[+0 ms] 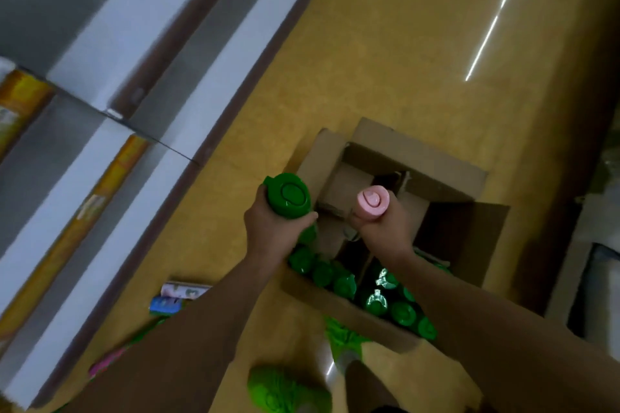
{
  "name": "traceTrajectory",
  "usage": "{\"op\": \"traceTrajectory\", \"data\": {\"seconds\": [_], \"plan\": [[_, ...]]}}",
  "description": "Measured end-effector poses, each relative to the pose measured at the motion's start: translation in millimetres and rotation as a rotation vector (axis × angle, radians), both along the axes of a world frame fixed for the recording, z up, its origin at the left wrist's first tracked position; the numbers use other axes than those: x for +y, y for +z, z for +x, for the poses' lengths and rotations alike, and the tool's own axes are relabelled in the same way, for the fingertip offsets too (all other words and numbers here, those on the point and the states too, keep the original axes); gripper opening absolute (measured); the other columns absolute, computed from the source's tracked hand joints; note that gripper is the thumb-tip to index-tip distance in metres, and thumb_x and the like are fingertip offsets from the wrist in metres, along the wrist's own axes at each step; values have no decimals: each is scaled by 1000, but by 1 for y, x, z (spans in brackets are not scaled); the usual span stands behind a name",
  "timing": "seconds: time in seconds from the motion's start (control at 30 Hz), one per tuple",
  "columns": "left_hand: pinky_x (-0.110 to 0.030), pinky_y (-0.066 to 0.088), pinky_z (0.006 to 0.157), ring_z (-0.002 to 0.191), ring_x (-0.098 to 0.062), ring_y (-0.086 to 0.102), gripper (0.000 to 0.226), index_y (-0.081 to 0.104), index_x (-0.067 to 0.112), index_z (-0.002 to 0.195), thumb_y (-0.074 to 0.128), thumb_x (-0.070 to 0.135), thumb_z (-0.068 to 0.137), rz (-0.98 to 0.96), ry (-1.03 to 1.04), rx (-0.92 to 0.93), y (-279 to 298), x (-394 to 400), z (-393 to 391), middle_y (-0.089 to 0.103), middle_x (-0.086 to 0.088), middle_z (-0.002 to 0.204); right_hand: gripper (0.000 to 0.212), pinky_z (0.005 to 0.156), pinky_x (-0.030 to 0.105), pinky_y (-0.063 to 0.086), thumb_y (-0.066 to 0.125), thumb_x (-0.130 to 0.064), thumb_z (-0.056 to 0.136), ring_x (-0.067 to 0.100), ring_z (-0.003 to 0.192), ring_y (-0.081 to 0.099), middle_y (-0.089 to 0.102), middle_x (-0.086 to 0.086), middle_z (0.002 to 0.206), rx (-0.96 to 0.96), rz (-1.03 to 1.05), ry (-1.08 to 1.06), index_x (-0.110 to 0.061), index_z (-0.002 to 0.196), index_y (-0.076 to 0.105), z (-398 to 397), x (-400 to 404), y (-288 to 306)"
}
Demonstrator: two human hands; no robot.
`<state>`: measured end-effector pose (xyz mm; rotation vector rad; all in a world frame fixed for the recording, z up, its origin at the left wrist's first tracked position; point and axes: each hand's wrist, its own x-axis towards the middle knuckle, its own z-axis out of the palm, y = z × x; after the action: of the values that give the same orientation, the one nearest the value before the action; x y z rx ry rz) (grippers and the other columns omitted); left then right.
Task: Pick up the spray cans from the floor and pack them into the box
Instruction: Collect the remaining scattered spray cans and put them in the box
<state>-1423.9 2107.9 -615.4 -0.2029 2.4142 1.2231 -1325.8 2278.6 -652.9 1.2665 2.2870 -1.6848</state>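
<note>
Yellow floor (385,77), open cardboard box (463,188) part-filled with green-capped cans (379,302), left hand (271,228) grasping green-capped can (290,196), right hand (382,225) grasping pink-capped can (372,201)

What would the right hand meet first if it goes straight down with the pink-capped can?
Probably the bare cardboard bottom of the box. The right hand holds the pink-capped can over the unfilled part, beyond the packed green-capped cans. Depth is unclear.

green-capped can (291,196), pink-capped can (373,200), brown box (449,174)
</note>
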Motion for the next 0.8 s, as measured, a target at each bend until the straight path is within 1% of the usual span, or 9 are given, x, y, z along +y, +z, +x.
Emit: {"op": "traceTrajectory", "data": {"seconds": [0.03,0.1,0.2,0.3,0.4,0.5,0.6,0.67,0.8], "plan": [[-28,50,92,107,-17,63,82,58,21,125,97,29,54,0,-21,-11,-3,11,1,68,3,113,44,85,37,55,82,-27,69,8,93,64,67,-8,100,7,5,-32,-26,109,62,4,12,-3],[-28,50,94,110,-17,62,85,56,21,128,96,30,53,-10,-77,-34,-9,31,4,67,3,116,36,79,25,53,81,-13,73,-3,83,61,65,-9,91,-7,10,-93,-30,97,62,12,33,-2],[-36,51,96,111,-16,61,85,55,25,125,95,37,51,-23,-139,-75,-16,52,10,65,7,115,42,74,19,47,82,-7,74,-7,78,59,62,-15,85,-1,58,-153,-39,85,56,21,63,2],[-25,45,87,104,-11,57,72,52,27,113,96,26,56,-23,-226,-109,-25,69,14,60,8,108,44,88,31,51,87,-22,71,8,96,63,66,-12,99,-10,88,-239,-37,102,60,31,87,-3],[-25,44,86,104,-11,55,78,54,20,123,96,28,57,-55,-362,-148,-43,77,17,60,5,110,50,94,37,52,87,-28,71,12,102,63,68,-9,106,-40,104,-326,-27,115,62,38,106,-16],[-26,45,87,109,-12,57,87,50,23,129,97,27,55,-51,-470,-217,-72,80,23,59,9,110,42,91,35,52,85,-24,73,8,97,63,66,-14,100,-56,102,-389,-32,108,62,45,117,-37],[-26,46,87,107,-10,58,82,53,27,119,99,26,51,-54,-570,-227,-105,83,30,61,12,109,31,81,36,57,85,-21,70,6,85,63,65,-12,87,-94,156,-393,-34,86,62,49,122,-68],[-30,49,90,108,-12,58,80,56,27,115,99,29,47,-73,-627,-211,-128,82,37,62,10,111,31,80,38,58,86,-20,68,10,84,64,65,-11,84,-115,167,-406,-33,82,62,52,122,-92],[-30,47,89,106,-12,57,80,58,25,113,99,32,46,-109,-697,-201,-168,77,50,61,8,111,46,86,32,54,87,-17,69,12,97,63,66,-8,101,-132,123,-401,-29,104,60,62,117,-136]]}}
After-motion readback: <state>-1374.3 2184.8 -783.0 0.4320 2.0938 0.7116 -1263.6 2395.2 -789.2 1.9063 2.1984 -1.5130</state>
